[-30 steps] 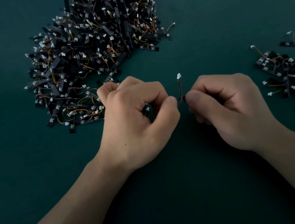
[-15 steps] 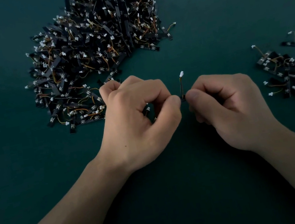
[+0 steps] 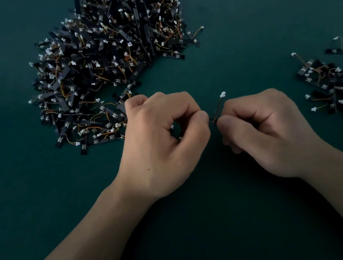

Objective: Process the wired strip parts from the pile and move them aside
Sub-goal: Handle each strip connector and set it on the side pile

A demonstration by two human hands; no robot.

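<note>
Dark green worktop (image 3: 237, 16) fills the whole view. At the far left lies the big pile (image 3: 108, 56) of black strips with thin wires and white plugs. At the right edge lies a smaller heap (image 3: 341, 90) of the same parts, well apart from the pile, and I judge these are the finished ones.

Between the two, near the person, both hands work on one strip part (image 3: 214, 120). The left hand (image 3: 163, 140) is curled and pinches one side of it with thumb and forefinger. The right hand (image 3: 266, 130) is also curled and pinches the other side, so the thumb tips almost meet. Most of the strip is hidden under the fingers. Inside the curl of the left hand a small white bit shows, but I cannot tell what it is.

From the pinch point a wire (image 3: 218, 108) rises, with its plug (image 3: 222, 93) on top. One second ago this wire stood nearly upright; now it leans toward the right hand and the plug sits lower and more to the right. The hands themselves have hardly moved. This suggests the part is being turned or bent in the fingers, so the processing step is in progress and the part is not yet moved aside. The large pile shows much work remains.
</note>
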